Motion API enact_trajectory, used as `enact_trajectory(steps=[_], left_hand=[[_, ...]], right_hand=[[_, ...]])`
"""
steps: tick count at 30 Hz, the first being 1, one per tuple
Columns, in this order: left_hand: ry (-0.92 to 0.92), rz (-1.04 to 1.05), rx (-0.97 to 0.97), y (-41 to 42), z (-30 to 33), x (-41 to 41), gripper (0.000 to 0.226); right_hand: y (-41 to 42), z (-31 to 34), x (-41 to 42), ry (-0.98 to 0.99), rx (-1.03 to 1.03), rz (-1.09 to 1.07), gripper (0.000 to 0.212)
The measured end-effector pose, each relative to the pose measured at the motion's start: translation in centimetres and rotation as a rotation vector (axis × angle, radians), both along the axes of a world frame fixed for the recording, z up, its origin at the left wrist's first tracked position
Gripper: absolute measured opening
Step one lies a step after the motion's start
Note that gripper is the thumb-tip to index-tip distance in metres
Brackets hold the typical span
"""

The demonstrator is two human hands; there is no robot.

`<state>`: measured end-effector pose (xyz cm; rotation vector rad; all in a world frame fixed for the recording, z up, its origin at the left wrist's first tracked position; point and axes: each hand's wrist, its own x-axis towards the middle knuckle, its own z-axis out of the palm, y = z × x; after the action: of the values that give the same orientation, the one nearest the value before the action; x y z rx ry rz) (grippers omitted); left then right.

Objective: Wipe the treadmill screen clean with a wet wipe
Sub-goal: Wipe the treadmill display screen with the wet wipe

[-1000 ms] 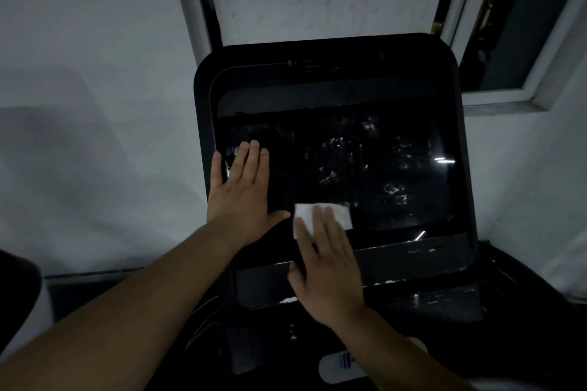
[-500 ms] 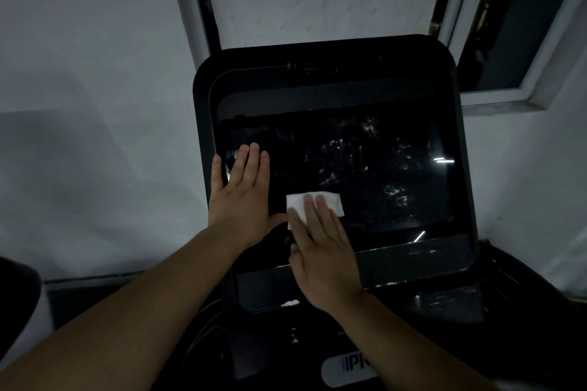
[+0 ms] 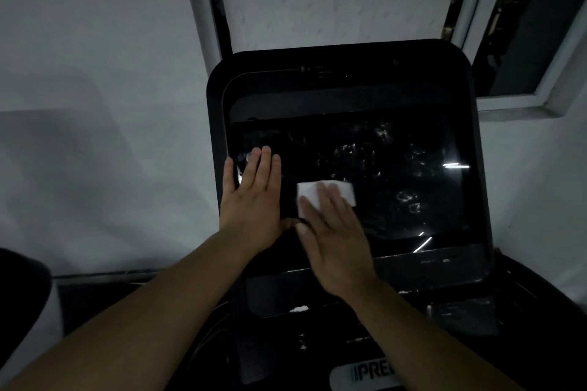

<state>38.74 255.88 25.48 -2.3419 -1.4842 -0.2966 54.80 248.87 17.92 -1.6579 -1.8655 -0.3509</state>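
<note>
A dim view looked down over two bare forearms at a black treadmill console (image 3: 343, 79) standing in front of a pale wall (image 3: 95, 73), with a window frame (image 3: 521, 98) at the upper right. The dark glossy screen (image 3: 413, 149) filled the middle of the console and was dotted with pale smears and fingerprints, thickest across its centre and right.

The left hand (image 3: 251, 197) lay flat against the screen's left edge, fingers straight and close together, holding nothing; it looked to be bracing the console.

The right hand (image 3: 333, 238) lay flat as well, fingers extended and slightly spread, pressing a small white wet wipe (image 3: 343, 192) onto the lower left part of the screen, just beside the left hand. The wipe was a folded rectangle trapped under the fingertips, not pinched or gripped; its top and right edges showed beyond the fingers.

The wipe was probably very light, soft and limp, and damp enough to slide easily on smooth glass, so flat pressure from several fingertips over its middle would likely keep it from bunching or slipping out. The screen appeared rigid and slick, and possibly delicate, which suggested moderate, even pressure. Most of the smears lay to the right of the wipe, apparently not yet cleaned.
</note>
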Motion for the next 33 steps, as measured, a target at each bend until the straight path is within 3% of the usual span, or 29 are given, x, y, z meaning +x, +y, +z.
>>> enact_trajectory(steps=[5, 10, 14, 18, 22, 24, 26, 29, 31, 33], left_hand=[[0.013, 0.011, -0.006, 0.0, 0.0, 0.2, 0.122], [0.031, 0.02, -0.009, 0.0, 0.2, 0.2, 0.101], [-0.024, -0.003, -0.015, 0.1, 0.1, 0.2, 0.118], [-0.003, 0.004, -0.011, 0.1, 0.0, 0.3, 0.123], [-0.023, -0.011, 0.001, 0.2, 0.0, 0.1, 0.103], [-0.03, -0.013, 0.003, 0.3, -0.1, 0.0, 0.105], [-0.03, -0.005, -0.009, 0.1, -0.1, 0.1, 0.117], [-0.018, -0.001, -0.006, 0.2, -0.1, 0.2, 0.123], [-0.012, -0.002, -0.01, 0.1, -0.1, 0.2, 0.122], [-0.018, -0.003, -0.008, 0.2, -0.1, 0.2, 0.121]], right_hand=[[0.2, 0.1, 3.4, 0.039, -0.003, -0.14, 0.066], [1.4, 1.0, -1.4, -0.023, -0.021, -0.035, 0.07], [1.5, 1.0, 2.8, -0.092, 0.095, -0.052, 0.06], [2.5, 2.2, 4.3, 0.03, -0.001, -0.229, 0.069], [2.9, 2.4, -0.8, -0.045, 0.028, -0.066, 0.069], [2.9, 2.4, 0.0, -0.074, 0.037, -0.013, 0.065], [3.2, 2.2, 2.8, -0.103, 0.058, -0.06, 0.063], [3.9, 3.0, 6.5, 0.026, -0.031, -0.218, 0.067], [4.5, 3.6, 5.2, 0.034, -0.089, -0.307, 0.073], [4.9, 4.4, 2.0, 0.014, -0.066, -0.245, 0.077]])
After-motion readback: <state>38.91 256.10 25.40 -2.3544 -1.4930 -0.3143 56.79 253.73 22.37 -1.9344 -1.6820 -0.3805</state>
